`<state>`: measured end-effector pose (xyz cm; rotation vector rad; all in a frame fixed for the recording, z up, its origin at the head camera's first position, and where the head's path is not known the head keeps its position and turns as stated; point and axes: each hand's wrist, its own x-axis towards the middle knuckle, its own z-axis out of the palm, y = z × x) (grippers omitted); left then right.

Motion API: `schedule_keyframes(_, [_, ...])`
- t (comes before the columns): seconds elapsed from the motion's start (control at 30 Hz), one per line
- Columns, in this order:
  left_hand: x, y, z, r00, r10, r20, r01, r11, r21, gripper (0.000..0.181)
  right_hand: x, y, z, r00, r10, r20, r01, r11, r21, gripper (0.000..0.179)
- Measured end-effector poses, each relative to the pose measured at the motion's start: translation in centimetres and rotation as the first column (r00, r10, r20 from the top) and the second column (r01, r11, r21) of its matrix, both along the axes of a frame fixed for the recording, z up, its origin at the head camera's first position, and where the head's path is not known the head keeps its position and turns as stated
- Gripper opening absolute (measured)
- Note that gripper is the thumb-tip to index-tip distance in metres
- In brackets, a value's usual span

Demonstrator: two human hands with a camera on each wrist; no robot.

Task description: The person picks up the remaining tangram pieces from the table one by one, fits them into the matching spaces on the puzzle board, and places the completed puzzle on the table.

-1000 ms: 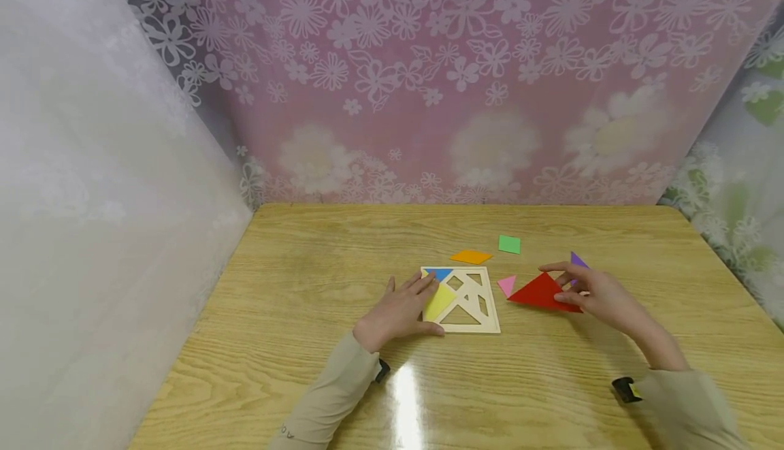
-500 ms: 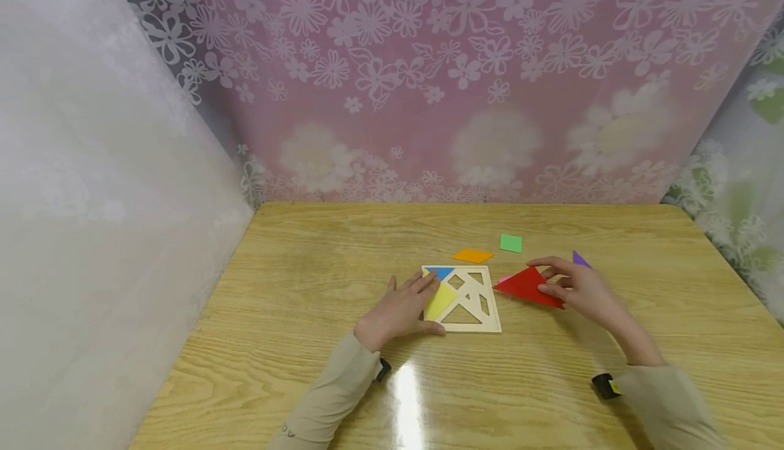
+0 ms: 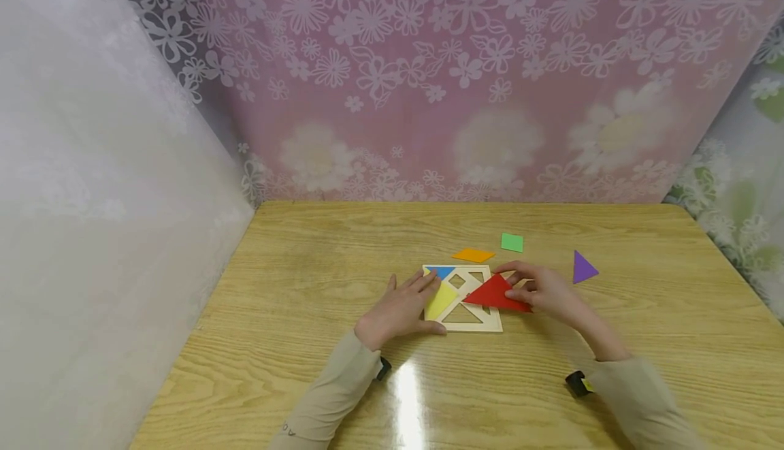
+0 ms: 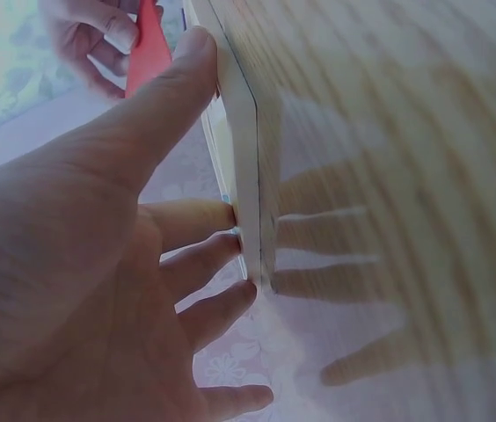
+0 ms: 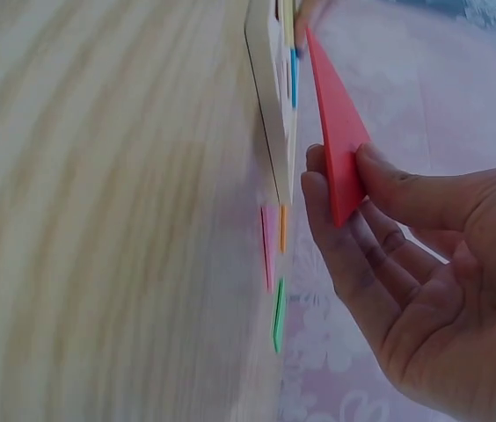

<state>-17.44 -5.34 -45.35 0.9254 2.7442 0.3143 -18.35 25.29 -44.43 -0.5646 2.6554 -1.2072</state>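
Note:
My left hand (image 3: 401, 310) rests with straight fingers on the left side of a pale wooden tangram board (image 3: 491, 325). Its fingertips lie by a blue triangle (image 3: 444, 272) and a yellow triangle (image 3: 442, 300), both set in the board. Between thumb and fingers, my right hand (image 3: 548, 293) pinches a large red triangle (image 3: 493, 293), held tilted over the board's right half. In the right wrist view the red triangle (image 5: 338, 132) is raised off the board, gripped near one corner. Several cutouts show bare in the board, some partly covered by the red piece.
Behind the board lie an orange parallelogram (image 3: 474, 255) and a green square (image 3: 512, 242). A purple triangle (image 3: 584, 267) lies to the right. A pink piece (image 5: 267, 246) shows beside the board in the right wrist view. The wooden table (image 3: 318, 252) meets a flowered curtain (image 3: 392, 96).
My right hand has carried the red triangle leftward from the table's right side to above the board. The purple triangle has come into full view; the pink one is now hidden in the head view.

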Motion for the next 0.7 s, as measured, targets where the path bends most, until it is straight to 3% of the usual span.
schedule_keyframes(0.2, [-0.1,0.1,0.1,1.000,0.008,0.015,-0.007,1.000,-0.016,0.093,-0.1,-2.3,0.2,0.996,0.031,-0.080,-0.021,0.993,0.120,0.038])
schedule_keyframes(0.7, [-0.1,0.2,-0.1,1.000,0.008,0.000,-0.008,1.000,-0.023,0.092,0.2,-5.4,0.0,0.993,0.095,-0.069,-0.082,0.982,0.168,0.038])
